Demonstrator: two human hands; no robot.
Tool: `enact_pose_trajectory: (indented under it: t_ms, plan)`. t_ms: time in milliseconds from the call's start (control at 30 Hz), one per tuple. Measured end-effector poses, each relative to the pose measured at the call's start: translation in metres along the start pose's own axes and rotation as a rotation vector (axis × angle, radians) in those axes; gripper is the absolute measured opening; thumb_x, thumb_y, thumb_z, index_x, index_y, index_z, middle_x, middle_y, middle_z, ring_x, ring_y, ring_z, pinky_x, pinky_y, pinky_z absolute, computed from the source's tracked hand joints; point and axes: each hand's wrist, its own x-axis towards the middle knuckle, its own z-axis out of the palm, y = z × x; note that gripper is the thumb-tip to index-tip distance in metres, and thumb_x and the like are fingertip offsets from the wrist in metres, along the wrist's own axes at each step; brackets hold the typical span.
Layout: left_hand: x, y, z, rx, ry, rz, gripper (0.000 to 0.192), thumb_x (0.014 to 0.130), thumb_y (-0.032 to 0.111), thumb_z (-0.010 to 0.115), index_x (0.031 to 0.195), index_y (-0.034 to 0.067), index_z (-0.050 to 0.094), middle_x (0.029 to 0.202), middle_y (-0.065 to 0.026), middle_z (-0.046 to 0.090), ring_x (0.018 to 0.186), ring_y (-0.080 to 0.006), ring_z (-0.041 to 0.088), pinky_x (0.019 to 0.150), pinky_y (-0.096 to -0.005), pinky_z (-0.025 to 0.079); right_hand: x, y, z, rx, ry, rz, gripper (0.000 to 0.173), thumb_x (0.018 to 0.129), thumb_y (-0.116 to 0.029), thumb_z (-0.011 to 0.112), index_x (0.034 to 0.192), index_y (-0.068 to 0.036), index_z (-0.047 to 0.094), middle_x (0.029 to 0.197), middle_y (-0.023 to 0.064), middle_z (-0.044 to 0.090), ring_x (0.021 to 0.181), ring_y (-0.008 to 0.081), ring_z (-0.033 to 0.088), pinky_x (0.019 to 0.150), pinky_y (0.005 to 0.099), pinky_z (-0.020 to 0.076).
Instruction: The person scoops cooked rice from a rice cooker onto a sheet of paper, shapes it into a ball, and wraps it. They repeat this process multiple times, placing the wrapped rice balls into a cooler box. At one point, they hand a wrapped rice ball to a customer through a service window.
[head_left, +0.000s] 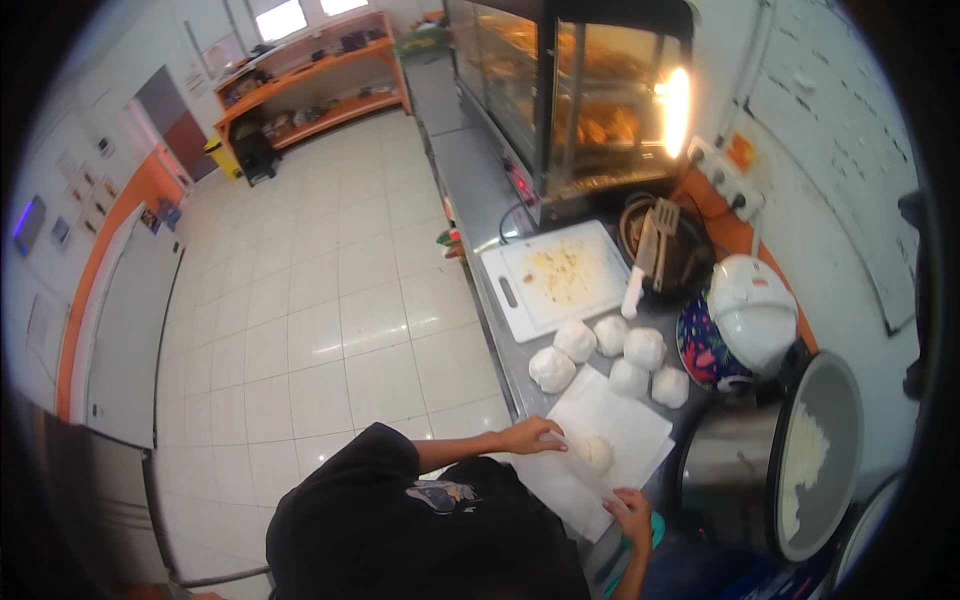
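Observation:
My left hand (531, 437) and my right hand (632, 513) each pinch an end of the near edge of a white paper sheet (574, 466). That edge is lifted and folded up in front of a rounded mound of what looks like white rice (598, 454). Beneath the mound lie more flat white paper sheets (634, 431), slightly fanned out. Just beyond them sit several paper-wrapped balls (628, 377) in a loose cluster. Beside my right hand is a teal object (657, 529), partly hidden by my wrist.
A large open rice cooker (821, 390) holding rice stands at right, near a smaller white-lidded cooker (752, 315). Further along the steel counter are a stained white cutting board (555, 281), a white-handled knife (636, 289) resting on a dark pan (686, 259), and a lit glass food warmer (574, 161).

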Motion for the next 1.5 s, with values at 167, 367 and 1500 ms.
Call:
enact_pose_trajectory:
  t_ms: [167, 367, 1500]
  plan:
    - [0.013, -0.019, 0.015, -0.117, 0.18, -0.043, 0.028, 0.093, 0.028, 0.061, 0.105, 0.004, 0.067, 0.086, -0.0129, 0.068, 0.067, -0.0179, 0.065, 0.067, -0.0314, 0.05, 0.009, 0.019, 0.022, 0.579, 0.234, 0.17, 0.022, 0.084, -0.013, 0.073, 0.097, 0.005, 0.069, 0.092, 0.008, 0.069, 0.086, 0.0141, 0.061, 0.079, 0.0281, 0.0475]
    - [0.01, -0.026, 0.038, 0.055, 0.23, -0.234, 0.037, 0.098, 0.035, 0.047, 0.101, 0.002, 0.065, 0.063, -0.0172, 0.061, 0.056, -0.0266, 0.06, 0.058, -0.0417, 0.048, 0.009, 0.024, 0.06, 0.377, 0.539, 0.165, 0.03, 0.093, -0.025, 0.062, 0.094, 0.005, 0.067, 0.079, 0.0089, 0.066, 0.071, 0.013, 0.053, 0.065, 0.0313, 0.0453]
    - [0.036, 0.061, 0.038, 0.843, 0.062, 0.274, 0.088, 0.058, 0.054, 0.08, 0.134, 0.025, 0.046, 0.151, -0.0089, 0.028, 0.144, -0.0376, 0.009, 0.104, -0.0655, 0.012, 0.054, -0.074, 0.048, -0.411, -0.362, 0.098, 0.039, 0.087, -0.014, 0.055, 0.122, 0.005, 0.054, 0.111, 0.0287, 0.062, 0.102, 0.0428, 0.061, 0.088, 0.0469, 0.0493]
